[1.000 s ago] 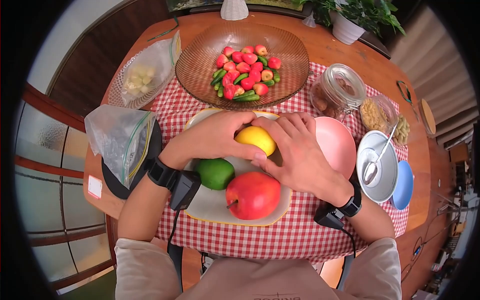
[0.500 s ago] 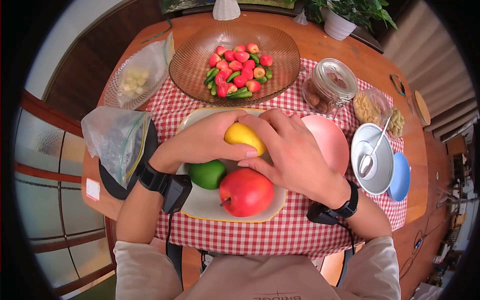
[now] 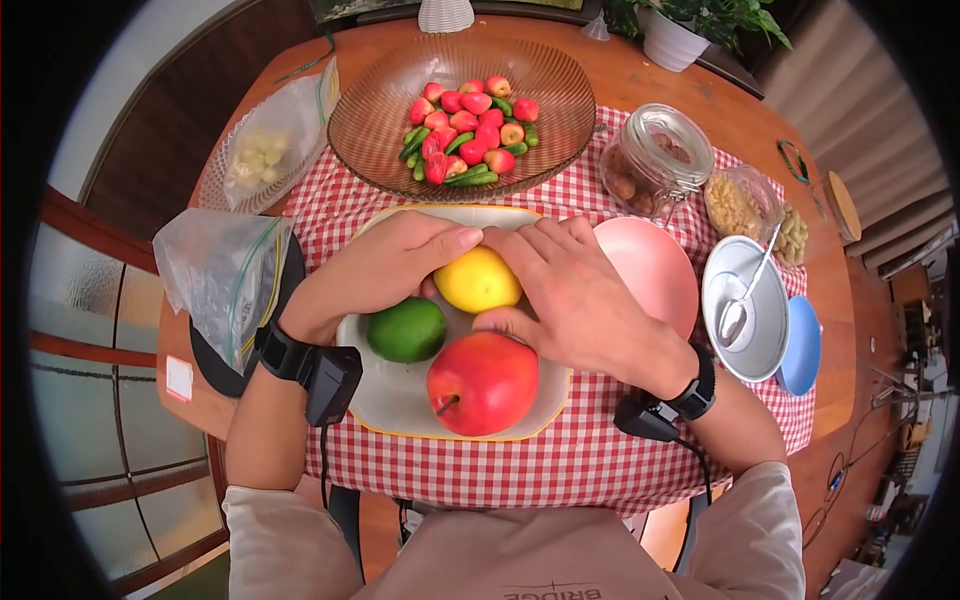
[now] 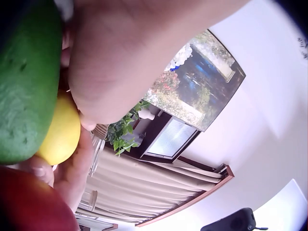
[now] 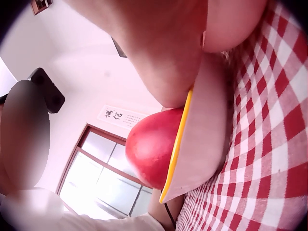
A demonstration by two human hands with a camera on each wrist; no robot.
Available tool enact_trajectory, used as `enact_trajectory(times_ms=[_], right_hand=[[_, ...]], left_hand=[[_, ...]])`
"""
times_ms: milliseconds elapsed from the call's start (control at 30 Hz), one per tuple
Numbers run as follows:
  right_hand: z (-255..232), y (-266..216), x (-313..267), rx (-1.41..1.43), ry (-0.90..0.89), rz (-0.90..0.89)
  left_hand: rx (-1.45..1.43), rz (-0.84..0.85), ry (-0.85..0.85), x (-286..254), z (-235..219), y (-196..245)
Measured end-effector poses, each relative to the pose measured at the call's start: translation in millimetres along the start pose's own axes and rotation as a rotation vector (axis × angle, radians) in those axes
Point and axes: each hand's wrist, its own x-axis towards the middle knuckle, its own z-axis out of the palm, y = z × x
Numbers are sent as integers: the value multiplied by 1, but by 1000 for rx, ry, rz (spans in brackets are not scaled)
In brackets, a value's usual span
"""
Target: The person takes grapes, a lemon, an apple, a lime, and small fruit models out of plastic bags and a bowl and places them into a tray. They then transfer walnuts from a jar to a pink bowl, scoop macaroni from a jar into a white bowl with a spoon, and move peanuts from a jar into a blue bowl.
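Note:
A yellow lemon sits between both hands in a white, yellow-rimmed dish. My left hand holds it from the left, thumb along the far upper side and a fingertip low beside it. On the right, my right hand grips the lemon with bent fingers at its far right side and the thumb near its lower right. Nearer to me in the dish lie a green mango-like fruit and a large red apple with a stem. The left wrist view shows the lemon beside the green fruit.
Beyond the dish stands a ribbed glass bowl of small red fruits and cucumbers. To the right are a pink plate, a lidded jar, a white bowl with a spoon and a blue plate. A plastic bag lies left.
My left thumb has shifted from the lemon's near side to its far upper side, exposing more of the lemon. The right hand stays around its right side. The head view has shifted slightly.

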Motion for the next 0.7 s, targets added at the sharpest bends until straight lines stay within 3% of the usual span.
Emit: enact_trajectory(times_ms=[100,200,267,367,467,600,700], right_hand=[[-2,-1,2,94,36,40],[-4,-7,6,186,99,67],[4,-6,5,206,81,15],[3,-8,4,261,-26,85],[2,-9,4,271,-46,97],[6,-3,4,299,6,47],[3,-1,3,359,31,51]], left_hand=[[-217,-75,-51,-2,2,5],[-272,59,-69,-2,6,8],[-76,157,-102,4,5,1],[-24,79,-124,5,7,3],[-27,106,-128,7,7,-3],[-44,132,-126,7,6,2],[196,215,-69,11,8,-9]])
